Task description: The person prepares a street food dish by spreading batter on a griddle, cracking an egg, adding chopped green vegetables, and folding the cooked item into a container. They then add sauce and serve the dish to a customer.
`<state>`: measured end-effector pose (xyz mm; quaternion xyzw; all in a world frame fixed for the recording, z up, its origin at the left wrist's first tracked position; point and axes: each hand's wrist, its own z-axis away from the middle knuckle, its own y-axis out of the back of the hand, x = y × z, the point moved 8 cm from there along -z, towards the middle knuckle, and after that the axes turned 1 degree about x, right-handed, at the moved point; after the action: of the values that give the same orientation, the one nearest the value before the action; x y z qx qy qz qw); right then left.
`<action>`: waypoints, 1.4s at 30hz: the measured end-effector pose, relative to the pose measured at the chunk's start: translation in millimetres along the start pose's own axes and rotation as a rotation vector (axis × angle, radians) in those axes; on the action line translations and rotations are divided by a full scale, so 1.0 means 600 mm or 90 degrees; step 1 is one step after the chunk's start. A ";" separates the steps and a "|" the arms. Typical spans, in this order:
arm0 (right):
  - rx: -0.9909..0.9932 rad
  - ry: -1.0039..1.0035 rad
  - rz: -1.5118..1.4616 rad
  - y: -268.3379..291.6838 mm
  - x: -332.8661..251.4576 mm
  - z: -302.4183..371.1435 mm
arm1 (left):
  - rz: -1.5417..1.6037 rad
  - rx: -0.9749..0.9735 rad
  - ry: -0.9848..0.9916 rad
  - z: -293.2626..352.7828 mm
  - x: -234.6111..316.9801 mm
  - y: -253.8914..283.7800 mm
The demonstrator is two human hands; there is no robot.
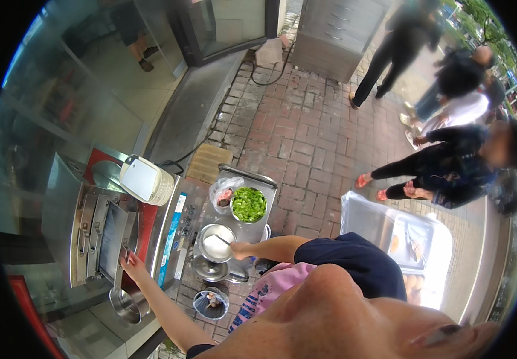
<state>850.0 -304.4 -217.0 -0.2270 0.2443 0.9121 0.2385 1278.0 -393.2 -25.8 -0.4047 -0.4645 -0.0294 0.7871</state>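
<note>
Fingers of the right hand [242, 249] are gripping a thin utensil [225, 240] at a pot [201, 242] of white liquid [215, 247]; the left hand [131, 266] is touching a steel drawer [125, 234].

From the right fingers, the utensil is pointing leftward and a little away from the person, its long axis sloping into the pot, which is standing just left of these fingers; its far end is not showing clearly. Well left of them, the drawer is lying much nearer to the left hand, just beyond its fingertips. Its long axis is running roughly near to far, and its front is facing right, toward the pot. Whether the left fingers are wrapping fully around its handle, I cannot tell.
</note>
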 end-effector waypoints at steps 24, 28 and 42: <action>0.147 0.307 0.024 0.064 0.036 0.050 | 0.023 0.088 0.228 0.636 -0.118 0.150; 0.084 0.141 -0.136 0.022 0.060 0.036 | 0.020 0.104 0.294 0.619 -0.115 0.186; -0.249 0.064 -0.693 -0.074 0.067 0.030 | 0.033 0.140 0.311 0.643 -0.074 0.201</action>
<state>837.5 -247.1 -239.2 -0.4028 -0.0694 0.6743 0.6150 1030.8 -70.6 -40.3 -0.3096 -0.2509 -0.0553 0.9155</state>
